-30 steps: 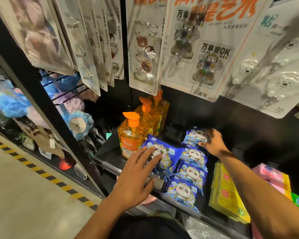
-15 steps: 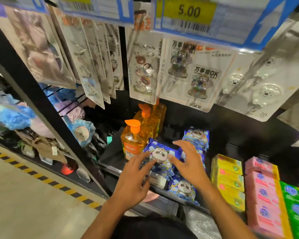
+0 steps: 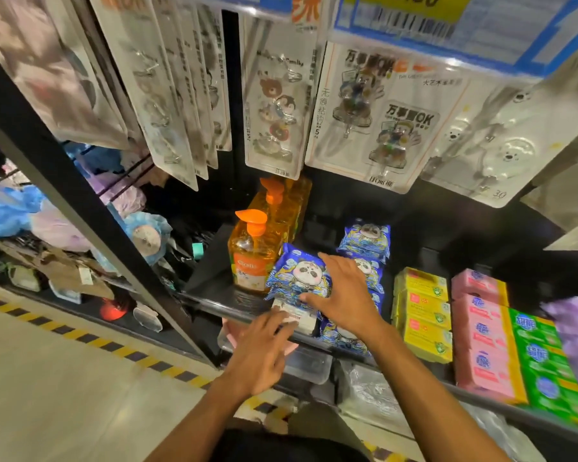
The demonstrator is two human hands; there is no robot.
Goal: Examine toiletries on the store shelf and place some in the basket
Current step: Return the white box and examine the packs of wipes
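Both hands reach to the front of the black shelf (image 3: 211, 303). Right hand (image 3: 344, 295) lies spread over a blue panda-print packet (image 3: 294, 273), fingers fairly straight across its right side and the thumb along its lower edge; whether it truly grips the packet cannot be told. That packet is tilted up toward the camera, just beyond the left hand's fingertips and under the right hand's fingers. Left hand (image 3: 261, 348) is lower and nearer the person, palm down, fingers straight and slightly fanned, their tips touching a white shelf label (image 3: 297, 320) at the shelf's front lip, directly below the packet.

More panda packets (image 3: 364, 238) run in a row past the right hand, and others show beneath its wrist. Just left of the held-up packet, beyond the left hand, stands an orange pump bottle (image 3: 251, 258) with further bottles behind it. To the right of the right forearm sit yellow boxes (image 3: 421, 315), then pink boxes (image 3: 481, 331), then green boxes (image 3: 544, 361). Above both hands hang carded adhesive hooks (image 3: 381, 118).
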